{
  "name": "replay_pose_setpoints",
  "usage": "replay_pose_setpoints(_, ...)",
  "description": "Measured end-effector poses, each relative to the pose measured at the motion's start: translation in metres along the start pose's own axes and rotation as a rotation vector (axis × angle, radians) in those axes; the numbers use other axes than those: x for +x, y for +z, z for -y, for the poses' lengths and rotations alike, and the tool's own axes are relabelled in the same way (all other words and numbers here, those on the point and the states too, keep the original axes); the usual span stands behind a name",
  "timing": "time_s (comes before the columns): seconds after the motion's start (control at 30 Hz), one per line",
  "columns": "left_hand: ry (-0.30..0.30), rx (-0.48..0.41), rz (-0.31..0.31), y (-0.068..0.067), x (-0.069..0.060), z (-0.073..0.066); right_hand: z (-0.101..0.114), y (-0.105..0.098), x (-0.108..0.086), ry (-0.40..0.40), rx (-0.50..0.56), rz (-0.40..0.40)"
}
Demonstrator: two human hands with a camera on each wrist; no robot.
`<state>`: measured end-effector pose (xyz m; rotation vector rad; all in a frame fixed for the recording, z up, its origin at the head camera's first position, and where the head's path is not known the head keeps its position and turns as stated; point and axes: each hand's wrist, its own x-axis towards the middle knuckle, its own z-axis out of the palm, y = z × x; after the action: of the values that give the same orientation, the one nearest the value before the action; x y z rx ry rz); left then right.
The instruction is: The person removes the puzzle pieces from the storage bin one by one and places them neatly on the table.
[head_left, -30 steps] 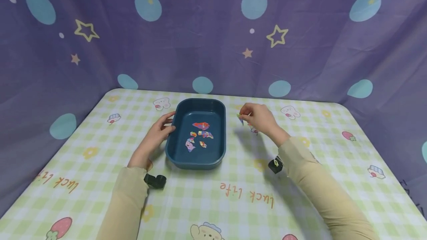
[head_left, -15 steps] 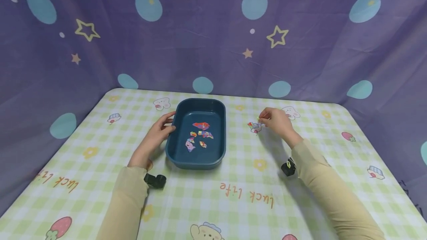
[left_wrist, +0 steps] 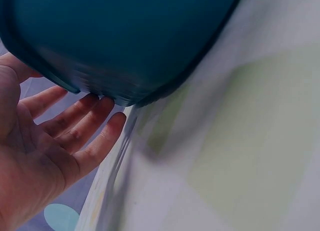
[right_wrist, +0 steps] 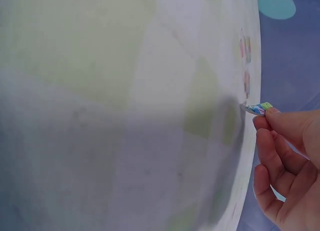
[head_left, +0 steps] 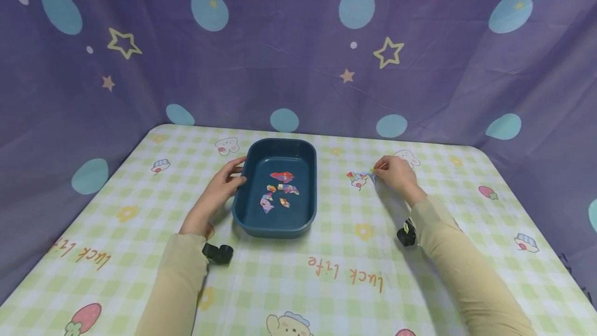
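Observation:
A dark teal plastic tray (head_left: 274, 224) stands on the table with several small colourful torn-looking paper pieces (head_left: 282, 177) lying on its bottom. My left hand (head_left: 221, 185) holds its left side, thumb at the rim; the left wrist view shows the fingertips (left_wrist: 117, 120) along the outer wall. To the right of the tray, my right hand (head_left: 396, 174) pinches a small blue-green paper piece (right_wrist: 259, 108) between thumb and forefinger, low at the tabletop. Just left of those fingers, more colourful pieces (head_left: 353, 175) lie on the tablecloth, partly blending with a printed cupcake.
A green-and-white checked tablecloth (head_left: 298, 274) with printed figures and lettering covers the table. Behind the far edge hangs a purple curtain (head_left: 298, 66) with stars and dots. Black devices (head_left: 218, 253) sit at both wrists.
My right hand has moved rightward, away from the tray, with a small colourful piece in its fingers; the pieces on the cloth beside it show more plainly. My left hand and the tray stay put.

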<state>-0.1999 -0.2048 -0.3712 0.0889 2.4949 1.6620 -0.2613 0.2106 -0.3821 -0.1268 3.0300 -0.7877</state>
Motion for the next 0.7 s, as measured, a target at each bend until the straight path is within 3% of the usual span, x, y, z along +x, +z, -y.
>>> replay_pose_setpoints(0.13,-0.008,-0.005,0.003,0.0,-0.001,-0.003,-0.004,0.001,0.002,0.021,0.004,0.008)
replay_pose_setpoints(0.33,0.009,0.009,-0.007,-0.001,0.008,0.013,-0.006,0.004,0.004,0.045,0.002,0.017)
replay_pose_setpoints(0.7,0.009,-0.002,-0.011,-0.001,0.007,0.012,-0.007,0.009,0.007,0.051,-0.002,0.016)
